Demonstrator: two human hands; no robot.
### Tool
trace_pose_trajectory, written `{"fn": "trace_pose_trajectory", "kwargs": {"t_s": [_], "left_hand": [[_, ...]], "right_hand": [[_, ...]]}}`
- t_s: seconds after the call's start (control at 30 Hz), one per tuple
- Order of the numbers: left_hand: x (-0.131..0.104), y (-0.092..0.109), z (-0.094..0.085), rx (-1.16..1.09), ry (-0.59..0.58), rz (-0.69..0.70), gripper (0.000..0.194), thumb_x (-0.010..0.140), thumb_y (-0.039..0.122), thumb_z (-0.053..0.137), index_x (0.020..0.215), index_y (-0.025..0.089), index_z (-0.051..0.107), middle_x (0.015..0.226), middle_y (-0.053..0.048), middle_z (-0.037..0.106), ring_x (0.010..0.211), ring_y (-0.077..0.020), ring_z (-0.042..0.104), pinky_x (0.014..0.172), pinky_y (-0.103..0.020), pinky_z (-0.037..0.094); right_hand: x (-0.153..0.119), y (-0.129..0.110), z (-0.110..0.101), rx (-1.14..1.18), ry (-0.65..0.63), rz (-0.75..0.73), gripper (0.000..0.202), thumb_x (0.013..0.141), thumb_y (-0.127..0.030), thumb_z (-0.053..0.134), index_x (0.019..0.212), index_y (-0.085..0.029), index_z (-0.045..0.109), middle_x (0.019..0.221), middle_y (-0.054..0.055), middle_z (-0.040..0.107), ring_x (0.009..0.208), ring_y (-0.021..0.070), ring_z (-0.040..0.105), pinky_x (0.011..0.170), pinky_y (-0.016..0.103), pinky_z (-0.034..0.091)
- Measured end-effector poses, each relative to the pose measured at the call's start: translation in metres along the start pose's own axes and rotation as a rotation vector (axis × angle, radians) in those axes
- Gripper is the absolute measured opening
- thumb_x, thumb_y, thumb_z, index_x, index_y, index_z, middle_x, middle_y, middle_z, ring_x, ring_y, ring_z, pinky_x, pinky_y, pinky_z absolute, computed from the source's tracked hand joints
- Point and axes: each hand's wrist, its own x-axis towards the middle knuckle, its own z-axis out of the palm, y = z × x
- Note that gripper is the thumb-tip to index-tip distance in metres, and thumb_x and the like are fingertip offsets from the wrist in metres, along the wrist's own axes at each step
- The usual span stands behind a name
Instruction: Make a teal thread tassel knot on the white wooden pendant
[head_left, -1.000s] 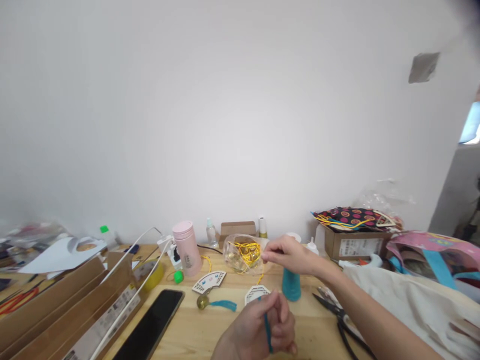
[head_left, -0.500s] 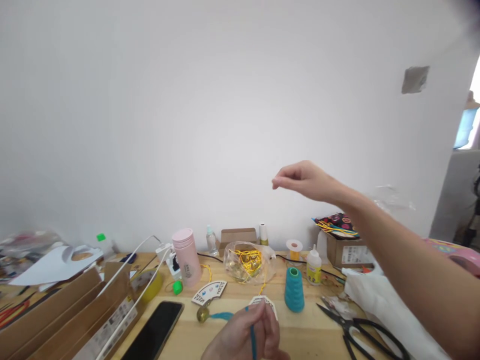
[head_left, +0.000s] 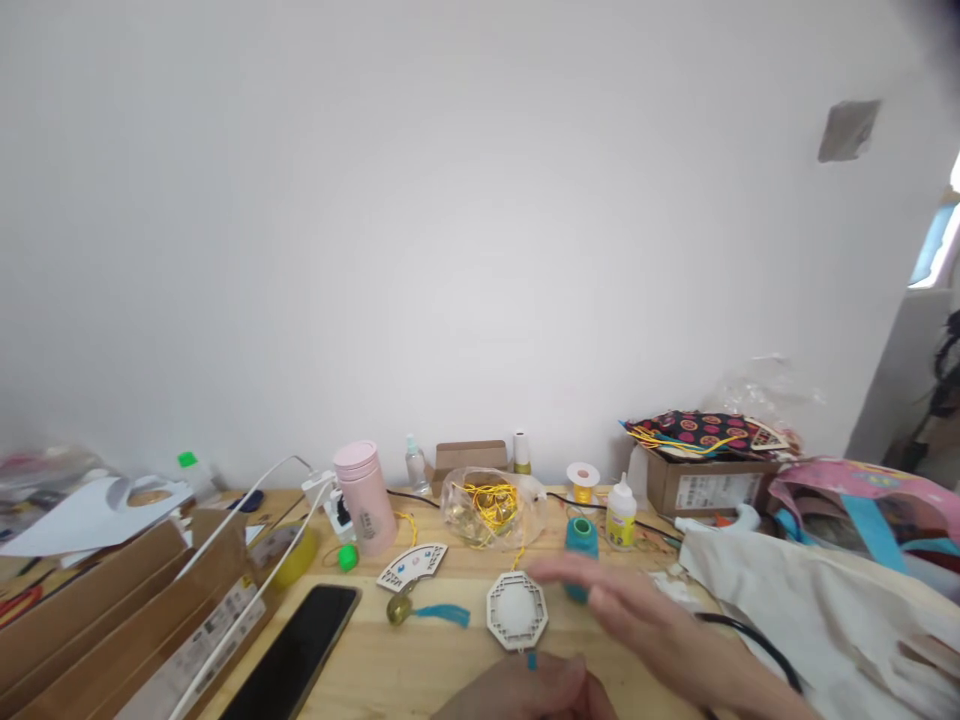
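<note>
Left hand: fingers of the left hand (head_left: 525, 692) are curled inward at the bottom edge, closed round teal thread (head_left: 532, 661), of which only a short strip is shown at the hand's upper side; the lower part is cut off by the frame
Right hand: the right hand (head_left: 649, 625) is held just above and right of the left, fingers stretched out and blurred by motion; whether a strand is pinched there cannot be made out
Teal spool: the spool (head_left: 582, 538) is stood upright behind the right hand, its lower part partly covered by the fingers; contact cannot be judged
Octagonal plaque: the plaque (head_left: 517, 612) is laid flat just beyond the left hand, with yellow cord at its far edge
Fan plaque: dark characters are borne by the fan plaque (head_left: 412, 567), too small to be read
Pink bottle: small dark marks are printed on the bottle (head_left: 367, 505), not legible
Glue bottle: a yellow label is worn by the white-topped bottle (head_left: 621, 520), its wording blurred
Cardboard box: a white printed label is carried on the box's front (head_left: 716, 491), unreadable
</note>
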Motion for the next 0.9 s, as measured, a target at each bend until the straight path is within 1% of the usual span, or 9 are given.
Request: {"fn": "trace_pose_trajectory", "kwargs": {"t_s": [0.07, 0.13, 0.17, 0.3, 0.43, 0.53, 0.7, 0.8, 0.9], "left_hand": [[0.001, -0.003, -0.002, -0.030, -0.032, 0.019, 0.053, 0.068, 0.061, 0.046, 0.068, 0.012, 0.067, 0.055, -0.001, 0.051, 0.047, -0.0088, 0.035, 0.049, -0.023, 0.019], [0.000, -0.008, -0.007, -0.081, -0.043, 0.010, 0.051, 0.069, 0.059, 0.047, 0.066, 0.012, 0.065, 0.053, 0.000, 0.050, 0.048, -0.0091, 0.036, 0.052, -0.024, 0.022], [0.000, -0.011, -0.009, -0.114, -0.040, -0.003, 0.051, 0.069, 0.060, 0.046, 0.064, 0.012, 0.064, 0.052, 0.000, 0.048, 0.048, -0.0092, 0.036, 0.053, -0.024, 0.023], [0.008, -0.021, -0.010, -0.347, -0.104, -0.083, 0.068, 0.066, 0.073, 0.031, 0.059, 0.012, 0.060, 0.053, -0.003, 0.052, 0.051, -0.0124, 0.043, 0.056, -0.025, 0.027], [0.025, -0.026, -0.001, -0.619, -0.186, -0.144, 0.090, 0.048, 0.086, 0.012, 0.064, 0.012, 0.060, 0.072, -0.014, 0.061, 0.067, -0.0225, 0.053, 0.069, -0.031, 0.032], [0.032, -0.026, 0.009, -0.691, -0.209, -0.140, 0.094, 0.043, 0.088, 0.009, 0.063, 0.011, 0.060, 0.081, -0.020, 0.062, 0.077, -0.0299, 0.054, 0.076, -0.038, 0.031], [0.028, -0.020, 0.024, -0.740, -0.242, -0.129, 0.099, 0.040, 0.089, 0.008, 0.065, 0.009, 0.062, 0.081, -0.022, 0.063, 0.081, -0.0324, 0.055, 0.085, -0.043, 0.026], [0.017, -0.011, 0.031, -0.725, -0.250, -0.099, 0.101, 0.044, 0.087, 0.006, 0.069, 0.007, 0.064, 0.081, -0.020, 0.065, 0.084, -0.0298, 0.054, 0.090, -0.038, 0.023], [0.010, 0.000, 0.033, -0.720, -0.316, -0.001, 0.100, 0.052, 0.084, 0.007, 0.073, 0.005, 0.064, 0.085, -0.020, 0.065, 0.088, -0.0285, 0.054, 0.090, -0.035, 0.023]], "right_hand": [[-0.009, 0.004, 0.024, 0.118, -0.135, 0.108, 0.037, 0.086, -0.044, 0.032, 0.113, -0.030, 0.053, 0.107, 0.005, 0.059, 0.098, 0.0215, 0.054, 0.084, 0.032, 0.041], [-0.013, 0.010, 0.030, 0.144, -0.246, 0.151, 0.035, 0.084, -0.045, 0.038, 0.102, -0.027, 0.061, 0.087, 0.004, 0.064, 0.077, 0.0190, 0.058, 0.066, 0.027, 0.046], [-0.014, 0.013, 0.030, 0.109, -0.260, 0.148, 0.033, 0.083, -0.044, 0.041, 0.094, -0.024, 0.065, 0.078, 0.004, 0.064, 0.070, 0.0170, 0.057, 0.060, 0.024, 0.044], [-0.011, 0.012, 0.019, -0.208, -0.083, 0.074, 0.023, 0.081, -0.026, 0.049, 0.068, -0.017, 0.065, 0.061, -0.001, 0.057, 0.061, 0.0103, 0.051, 0.056, 0.019, 0.035], [-0.006, -0.004, 0.012, -0.370, -0.053, -0.086, 0.020, 0.082, -0.020, 0.049, 0.069, -0.018, 0.064, 0.062, -0.002, 0.054, 0.060, 0.0082, 0.048, 0.054, 0.018, 0.031], [0.000, -0.011, 0.010, -0.448, -0.045, -0.134, 0.021, 0.083, -0.024, 0.048, 0.073, -0.019, 0.065, 0.063, -0.001, 0.053, 0.058, 0.0086, 0.048, 0.052, 0.019, 0.029], [0.013, 0.000, 0.013, -0.427, -0.049, -0.124, 0.022, 0.084, -0.028, 0.047, 0.078, -0.018, 0.066, 0.065, 0.000, 0.055, 0.060, 0.0091, 0.049, 0.053, 0.019, 0.032], [0.015, 0.015, 0.021, -0.356, -0.037, -0.067, 0.023, 0.084, -0.029, 0.048, 0.078, -0.017, 0.066, 0.067, 0.001, 0.058, 0.063, 0.0104, 0.051, 0.055, 0.020, 0.035], [0.010, 0.027, 0.031, -0.304, -0.079, -0.016, 0.024, 0.085, -0.029, 0.044, 0.080, -0.017, 0.064, 0.070, 0.001, 0.061, 0.063, 0.0119, 0.054, 0.055, 0.021, 0.039]]}}
